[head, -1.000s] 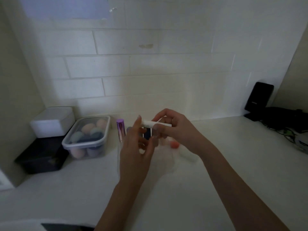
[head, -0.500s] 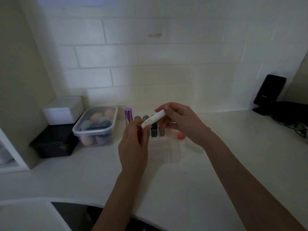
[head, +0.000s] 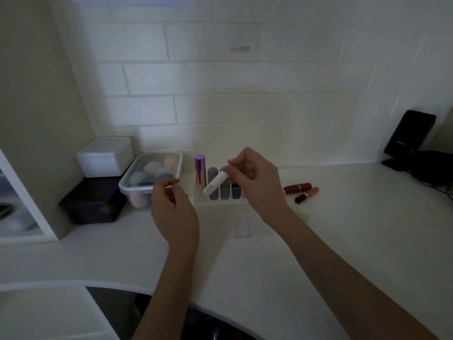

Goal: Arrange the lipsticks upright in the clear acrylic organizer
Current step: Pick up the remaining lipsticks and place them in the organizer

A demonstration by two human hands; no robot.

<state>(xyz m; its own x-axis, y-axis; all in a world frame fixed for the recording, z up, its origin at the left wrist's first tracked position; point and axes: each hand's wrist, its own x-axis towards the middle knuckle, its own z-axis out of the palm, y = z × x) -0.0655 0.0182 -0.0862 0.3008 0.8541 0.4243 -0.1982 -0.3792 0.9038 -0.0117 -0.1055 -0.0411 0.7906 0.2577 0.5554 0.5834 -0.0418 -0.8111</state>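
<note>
The right hand (head: 255, 177) is holding a white lipstick (head: 215, 184) tilted over the clear organizer (head: 220, 207) on the bench (head: 343, 229); the left hand (head: 171, 207) is hovering loosely curled, holding nothing.

The scene is dim and greyish, with soft light falling on the tiled wall (head: 245, 77) from the upper left and fading toward the right edge. The countertop (head: 343, 229) reads pale but underexposed, its near edge darkest. Shadows are faint and diffuse. The left hand (head: 171, 212) is slightly motion-blurred. Wide-angle distortion bends the tile lines and countertop edge near the corners. Fine detail is soft and noisy.
</note>
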